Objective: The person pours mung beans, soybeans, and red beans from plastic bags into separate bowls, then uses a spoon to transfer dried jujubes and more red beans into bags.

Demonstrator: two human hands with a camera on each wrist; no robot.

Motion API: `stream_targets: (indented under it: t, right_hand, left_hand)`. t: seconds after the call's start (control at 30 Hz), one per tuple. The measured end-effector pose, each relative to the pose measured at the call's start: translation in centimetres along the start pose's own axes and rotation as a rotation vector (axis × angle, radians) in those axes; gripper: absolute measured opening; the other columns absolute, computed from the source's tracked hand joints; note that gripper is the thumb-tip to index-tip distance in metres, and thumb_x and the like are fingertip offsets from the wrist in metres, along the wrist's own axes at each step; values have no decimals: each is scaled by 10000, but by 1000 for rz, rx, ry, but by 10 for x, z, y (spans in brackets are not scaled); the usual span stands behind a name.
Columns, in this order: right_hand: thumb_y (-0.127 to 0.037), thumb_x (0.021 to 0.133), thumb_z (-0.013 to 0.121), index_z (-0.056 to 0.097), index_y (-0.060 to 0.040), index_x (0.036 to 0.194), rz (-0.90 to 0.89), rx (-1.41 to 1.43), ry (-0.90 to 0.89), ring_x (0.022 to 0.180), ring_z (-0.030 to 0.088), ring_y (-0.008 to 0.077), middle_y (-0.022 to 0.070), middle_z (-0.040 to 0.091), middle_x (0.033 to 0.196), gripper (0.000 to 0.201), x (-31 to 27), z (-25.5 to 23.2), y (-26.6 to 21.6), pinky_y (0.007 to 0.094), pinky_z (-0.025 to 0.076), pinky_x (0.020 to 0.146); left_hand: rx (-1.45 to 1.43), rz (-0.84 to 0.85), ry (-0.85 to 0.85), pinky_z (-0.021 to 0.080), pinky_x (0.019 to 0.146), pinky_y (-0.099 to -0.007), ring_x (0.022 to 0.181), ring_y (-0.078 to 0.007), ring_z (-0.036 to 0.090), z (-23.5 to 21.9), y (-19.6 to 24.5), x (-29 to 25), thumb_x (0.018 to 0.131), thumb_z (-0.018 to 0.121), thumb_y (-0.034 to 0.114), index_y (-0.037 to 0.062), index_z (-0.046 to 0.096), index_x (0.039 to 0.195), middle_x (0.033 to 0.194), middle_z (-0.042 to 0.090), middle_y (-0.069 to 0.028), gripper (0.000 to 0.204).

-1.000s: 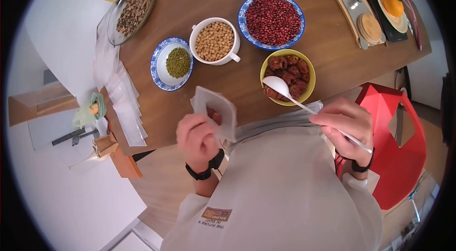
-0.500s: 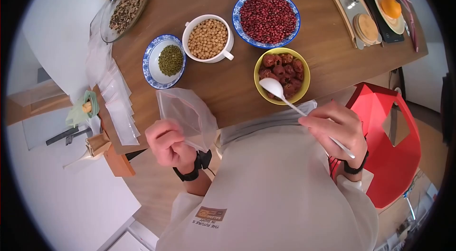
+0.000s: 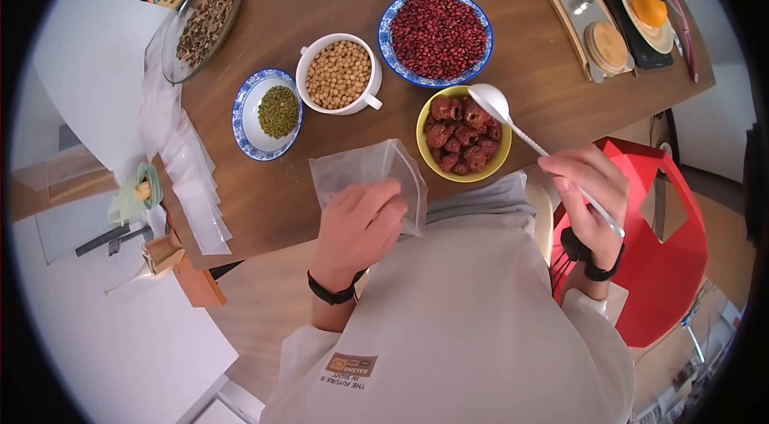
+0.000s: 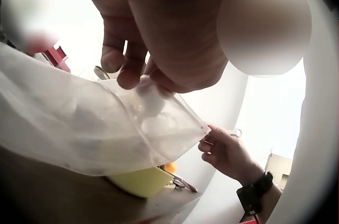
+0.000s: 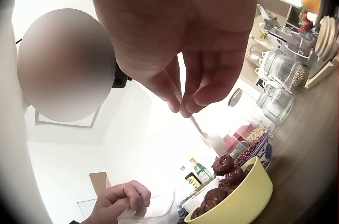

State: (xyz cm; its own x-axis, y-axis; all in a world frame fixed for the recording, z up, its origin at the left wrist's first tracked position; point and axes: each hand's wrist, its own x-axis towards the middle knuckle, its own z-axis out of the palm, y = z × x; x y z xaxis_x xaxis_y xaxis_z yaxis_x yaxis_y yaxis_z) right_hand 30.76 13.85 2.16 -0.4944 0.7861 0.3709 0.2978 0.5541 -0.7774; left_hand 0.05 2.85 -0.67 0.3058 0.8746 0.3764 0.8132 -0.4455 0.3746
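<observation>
My left hand pinches the edge of a clear plastic bag above the table's front edge; in the left wrist view the bag hangs spread below the fingers. My right hand holds a white spoon by its handle. The spoon's bowl is over the back right rim of the yellow bowl, which holds dark red dried fruit. In the right wrist view the fingertips pinch the handle, and one dark fruit sits high by the spoon's end. Whether the bag holds anything is unclear.
Behind stand a plate of red beans, a white cup of chickpeas and a bowl of green beans. Flat bags lie at the left. A tray and an orange are at the right.
My left hand and the bag have moved right, towards the yellow bowl, and the hand has turned back-up. The spoon has moved from the bowl's left side to its back right rim.
</observation>
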Motion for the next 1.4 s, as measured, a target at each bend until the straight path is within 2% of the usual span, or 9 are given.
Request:
stream_targets:
  t: [0.2, 0.3, 0.47, 0.7, 0.8, 0.9, 1.13, 1.4]
  right_hand:
    - [62, 848, 699, 753, 13, 1063, 52, -28, -28, 789, 662, 241, 130, 697, 951, 226, 3, 2, 2, 330, 515, 674]
    - [49, 857, 706, 757, -5, 1072, 71, 2, -59, 795, 664, 239, 124, 698, 955, 227, 6, 6, 2, 333, 522, 682]
    - [16, 865, 725, 767, -42, 1092, 4, 78, -95, 780, 666, 228, 111, 699, 941, 237, 15, 22, 4, 334, 526, 674]
    - [15, 882, 717, 767, -24, 1077, 46, 147, -133, 780, 670, 225, 120, 706, 939, 205, 18, 22, 7, 323, 521, 669]
    - [12, 897, 706, 766, -11, 1064, 46, 146, -64, 779, 669, 226, 123, 710, 934, 179, 16, 21, 11, 317, 516, 669]
    - [4, 905, 702, 765, -7, 1063, 88, 105, 0, 784, 671, 229, 124, 713, 933, 171, 16, 22, 11, 320, 516, 676]
    - [15, 861, 716, 770, -25, 1014, 35, 52, -72, 751, 645, 232, 101, 715, 886, 167, 15, 19, 11, 333, 494, 650]
    - [25, 816, 733, 774, -35, 1011, 99, 22, -131, 772, 647, 228, 98, 719, 892, 208, 6, 14, 2, 331, 499, 655]
  left_hand:
    - [-9, -56, -51, 507, 639, -351, 767, -239, 640, 9, -1, -4, 723, 716, 16, 44, 617, 886, 1065, 631, -66, 192]
    - [-38, -52, -18, 503, 639, -356, 761, -243, 634, 10, -3, -5, 719, 711, 17, 50, 614, 889, 1056, 625, -63, 198]
    - [-53, -64, -6, 502, 641, -363, 757, -248, 624, 7, -3, -3, 721, 706, 17, 52, 610, 889, 1054, 623, -61, 196]
    - [-64, -63, 6, 498, 633, -358, 756, -249, 621, 6, -6, -4, 730, 705, 12, 43, 608, 887, 1046, 622, -64, 187]
    - [-75, -99, 30, 510, 633, -369, 737, -251, 621, 7, -5, -2, 683, 650, -37, 59, 615, 852, 967, 648, -60, 198]
    - [-79, -101, 24, 512, 638, -369, 749, -252, 622, 7, -5, -3, 683, 649, -35, 56, 613, 853, 975, 642, -63, 196]
    - [-96, -96, 47, 512, 637, -370, 746, -254, 619, 7, -6, -3, 683, 653, -32, 51, 611, 848, 993, 638, -66, 190]
    - [-119, -88, 55, 515, 633, -364, 749, -257, 626, 10, -7, -4, 694, 658, -31, 50, 614, 847, 1007, 643, -61, 179]
